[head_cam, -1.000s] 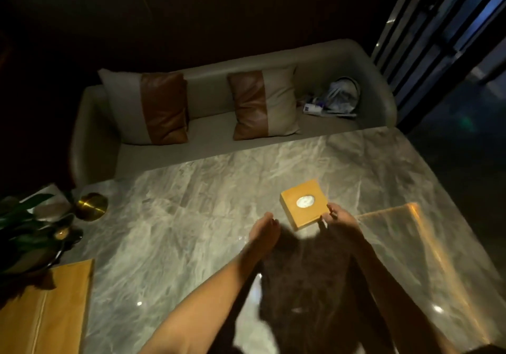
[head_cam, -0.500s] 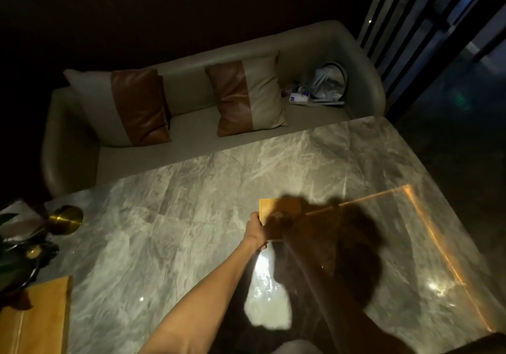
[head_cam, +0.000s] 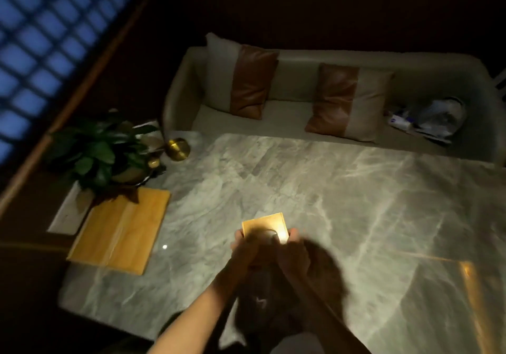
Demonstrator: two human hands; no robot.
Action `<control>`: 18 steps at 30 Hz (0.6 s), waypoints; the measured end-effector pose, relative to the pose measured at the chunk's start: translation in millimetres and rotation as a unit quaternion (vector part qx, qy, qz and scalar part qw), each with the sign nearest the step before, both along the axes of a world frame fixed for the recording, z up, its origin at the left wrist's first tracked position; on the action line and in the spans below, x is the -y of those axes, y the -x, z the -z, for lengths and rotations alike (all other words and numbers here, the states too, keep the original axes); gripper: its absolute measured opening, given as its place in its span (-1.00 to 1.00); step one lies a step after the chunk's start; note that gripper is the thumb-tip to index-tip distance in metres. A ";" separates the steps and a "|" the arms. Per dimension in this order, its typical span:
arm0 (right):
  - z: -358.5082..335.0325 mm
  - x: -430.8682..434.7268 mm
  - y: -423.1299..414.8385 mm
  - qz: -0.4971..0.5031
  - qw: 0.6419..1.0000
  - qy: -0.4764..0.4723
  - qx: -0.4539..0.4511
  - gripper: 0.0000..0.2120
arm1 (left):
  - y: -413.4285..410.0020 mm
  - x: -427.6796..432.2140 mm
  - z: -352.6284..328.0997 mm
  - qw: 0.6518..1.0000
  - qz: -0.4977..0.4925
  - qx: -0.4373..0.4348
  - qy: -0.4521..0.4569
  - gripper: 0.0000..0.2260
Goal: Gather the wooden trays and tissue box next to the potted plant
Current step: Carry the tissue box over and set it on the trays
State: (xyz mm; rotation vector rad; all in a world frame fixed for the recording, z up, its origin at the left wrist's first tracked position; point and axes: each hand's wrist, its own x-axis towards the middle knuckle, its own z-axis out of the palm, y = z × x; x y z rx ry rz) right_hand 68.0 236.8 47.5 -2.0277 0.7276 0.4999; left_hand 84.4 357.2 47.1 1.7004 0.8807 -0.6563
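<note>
We see both hands gripping the wooden tissue box (head_cam: pixel 265 227): the left hand (head_cam: pixel 243 249) clasps its left side, the right hand (head_cam: pixel 294 252) its right. The box sits over the middle of the marble table (head_cam: pixel 315 189), possibly lifted; blur hides any contact. At the table's left edge, the wooden trays (head_cam: pixel 120 230) lie just beside the potted plant (head_cam: pixel 95 151).

marble table (head_cam: pixel 315 189) bearing trays (head_cam: pixel 120 236), plant (head_cam: pixel 95 151)
</note>
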 end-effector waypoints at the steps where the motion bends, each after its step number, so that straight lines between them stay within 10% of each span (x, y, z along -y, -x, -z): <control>1: -6.2 -23.2 0.5 0.001 1.000 0.008 0.021 -0.64 | -1.0 -20.4 -5.2 1.000 -0.007 -0.003 -0.026 -0.38; 18: -1.0 -436.1 29.5 -0.463 0.883 0.027 0.075 -0.56 | 133.3 -407.8 -4.8 0.891 -0.450 -0.002 0.062 -0.44</control>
